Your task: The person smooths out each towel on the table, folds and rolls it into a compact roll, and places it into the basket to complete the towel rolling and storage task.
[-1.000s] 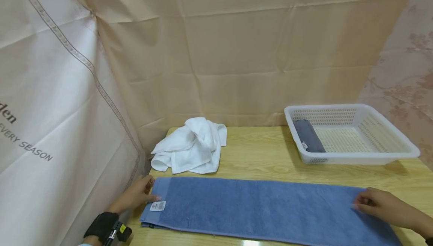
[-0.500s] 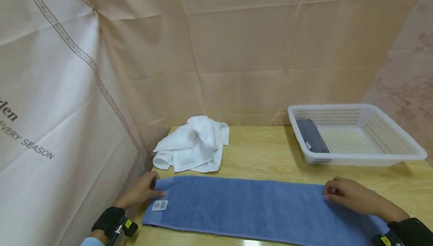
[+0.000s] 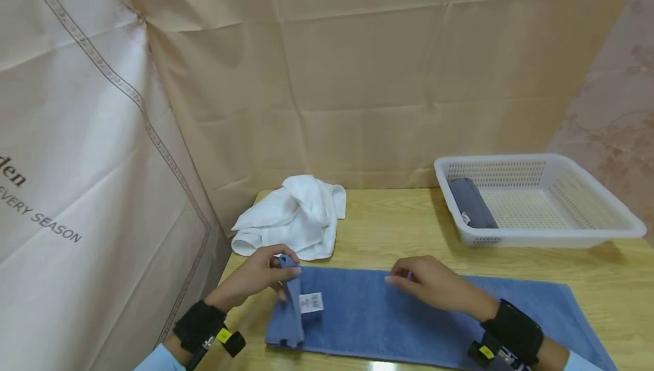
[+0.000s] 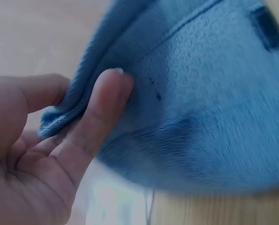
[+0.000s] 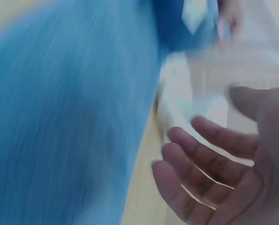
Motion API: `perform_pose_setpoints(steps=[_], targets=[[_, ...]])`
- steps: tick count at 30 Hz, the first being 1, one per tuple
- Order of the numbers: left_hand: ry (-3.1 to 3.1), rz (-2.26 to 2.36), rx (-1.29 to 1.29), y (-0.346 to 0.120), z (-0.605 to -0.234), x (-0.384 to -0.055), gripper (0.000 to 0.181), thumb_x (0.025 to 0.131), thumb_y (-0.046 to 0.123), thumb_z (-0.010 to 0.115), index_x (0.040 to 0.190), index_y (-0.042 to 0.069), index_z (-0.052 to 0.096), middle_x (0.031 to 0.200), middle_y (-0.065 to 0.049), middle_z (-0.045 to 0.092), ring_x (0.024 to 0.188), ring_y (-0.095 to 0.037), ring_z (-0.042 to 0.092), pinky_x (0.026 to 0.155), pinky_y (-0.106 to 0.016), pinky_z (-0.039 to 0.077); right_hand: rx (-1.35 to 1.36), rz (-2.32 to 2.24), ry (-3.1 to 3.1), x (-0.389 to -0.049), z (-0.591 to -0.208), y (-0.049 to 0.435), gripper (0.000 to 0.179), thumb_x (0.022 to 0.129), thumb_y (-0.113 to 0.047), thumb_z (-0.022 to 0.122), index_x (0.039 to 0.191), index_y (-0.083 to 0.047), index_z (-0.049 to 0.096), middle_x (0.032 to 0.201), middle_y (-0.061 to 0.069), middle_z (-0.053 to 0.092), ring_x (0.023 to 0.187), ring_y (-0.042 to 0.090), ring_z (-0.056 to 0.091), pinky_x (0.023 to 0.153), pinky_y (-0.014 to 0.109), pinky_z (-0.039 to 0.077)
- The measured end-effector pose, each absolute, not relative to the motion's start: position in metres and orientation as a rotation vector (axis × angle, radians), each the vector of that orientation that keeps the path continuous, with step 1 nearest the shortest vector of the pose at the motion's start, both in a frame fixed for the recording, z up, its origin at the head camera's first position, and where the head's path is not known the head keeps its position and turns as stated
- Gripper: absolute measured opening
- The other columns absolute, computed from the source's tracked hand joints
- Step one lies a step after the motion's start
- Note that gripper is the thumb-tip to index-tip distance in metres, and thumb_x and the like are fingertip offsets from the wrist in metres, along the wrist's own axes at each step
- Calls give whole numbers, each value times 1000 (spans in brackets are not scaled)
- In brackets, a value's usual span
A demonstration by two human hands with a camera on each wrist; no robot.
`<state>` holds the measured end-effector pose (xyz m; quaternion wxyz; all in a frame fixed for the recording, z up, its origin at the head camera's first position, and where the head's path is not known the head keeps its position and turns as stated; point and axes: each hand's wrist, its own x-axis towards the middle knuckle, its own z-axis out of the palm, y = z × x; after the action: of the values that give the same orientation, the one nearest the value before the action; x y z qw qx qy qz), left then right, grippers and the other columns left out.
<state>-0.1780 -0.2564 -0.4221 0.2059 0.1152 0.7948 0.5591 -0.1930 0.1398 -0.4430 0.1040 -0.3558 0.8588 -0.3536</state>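
A blue towel (image 3: pixel 352 314), folded into a long strip, lies along the front of the table. Its left end is lifted and turned inward, pinched between thumb and fingers of my left hand (image 3: pixel 258 275). In the left wrist view the thumb and fingers clasp the towel's edge (image 4: pixel 78 101), with the underside of the cloth facing the camera. A white label (image 3: pixel 311 302) shows beside the raised fold. My right hand (image 3: pixel 434 283) is over the middle of the towel, fingers loosely bent; the right wrist view shows nothing between its fingers (image 5: pixel 209 173).
A crumpled white towel (image 3: pixel 296 218) lies at the back left of the wooden table (image 3: pixel 388 223). On the back right stands a white plastic basket (image 3: pixel 552 239) with a rolled grey towel (image 3: pixel 472 203) inside. Cloth drapes (image 3: pixel 357 76) hang behind and to the left.
My left hand has lifted the towel's left end and brought it rightward, raising a fold. My right hand has moved left from the towel's right end to its middle.
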Motion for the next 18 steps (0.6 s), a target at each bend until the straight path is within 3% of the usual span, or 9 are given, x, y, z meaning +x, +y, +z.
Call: perform_pose_setpoints(steps=[2, 4, 7, 9, 12, 15, 18], targets=[[2174, 1592, 345, -230, -419, -182, 34, 97, 24, 74, 120, 2, 62, 74, -16, 67, 66, -38, 71, 73, -53, 59, -993, -1131, 2450, -186, -437, 115, 40, 104, -49, 58, 118, -14, 71, 95, -5, 71, 76, 13, 66, 64, 29, 51], [2126, 1631, 387, -206, -417, -186, 37, 97, 25, 75, 121, 1, 62, 79, -17, 71, 67, -36, 72, 75, -49, 60, -956, -1166, 2399, -178, -434, 94, 51, 101, -55, 59, 128, -12, 67, 85, -6, 69, 70, 14, 65, 61, 29, 50], [2045, 1694, 443, -174, -417, -190, 40, 96, 25, 76, 123, -1, 62, 83, -19, 72, 69, -34, 72, 77, -49, 60, -949, -1179, 2415, -171, -433, 74, 53, 99, -53, 64, 131, -11, 64, 68, -9, 59, 55, 8, 57, 53, 26, 45], [2043, 1700, 492, -160, -421, -193, 39, 96, 27, 76, 123, 1, 64, 88, -17, 72, 66, -25, 70, 72, -48, 60, -956, -1194, 2486, -170, -435, 70, 40, 99, -46, 67, 120, -12, 67, 60, -9, 49, 47, 5, 49, 49, 23, 39], [2232, 1530, 642, -152, -433, -203, 37, 94, 36, 78, 123, 15, 68, 107, -6, 67, 84, -15, 61, 78, -41, 55, -924, -1275, 2559, -170, -436, 75, 16, 102, -29, 67, 100, -13, 69, 59, -9, 44, 46, 4, 41, 48, 22, 35], [2389, 1278, 821, -158, -450, -220, 40, 91, 40, 80, 126, 24, 69, 121, 3, 57, 105, -13, 50, 87, -36, 46, -840, -1387, 2523, -170, -428, 86, 20, 104, -26, 63, 89, -13, 67, 60, -7, 42, 48, 5, 37, 49, 23, 33], [2299, 1164, 894, -170, -466, -236, 32, 92, 33, 80, 118, 18, 72, 109, 8, 59, 97, -10, 52, 82, -29, 44, -733, -1501, 2445, -168, -413, 100, 30, 106, -31, 59, 84, -10, 61, 64, -4, 41, 51, 9, 37, 53, 25, 34]])
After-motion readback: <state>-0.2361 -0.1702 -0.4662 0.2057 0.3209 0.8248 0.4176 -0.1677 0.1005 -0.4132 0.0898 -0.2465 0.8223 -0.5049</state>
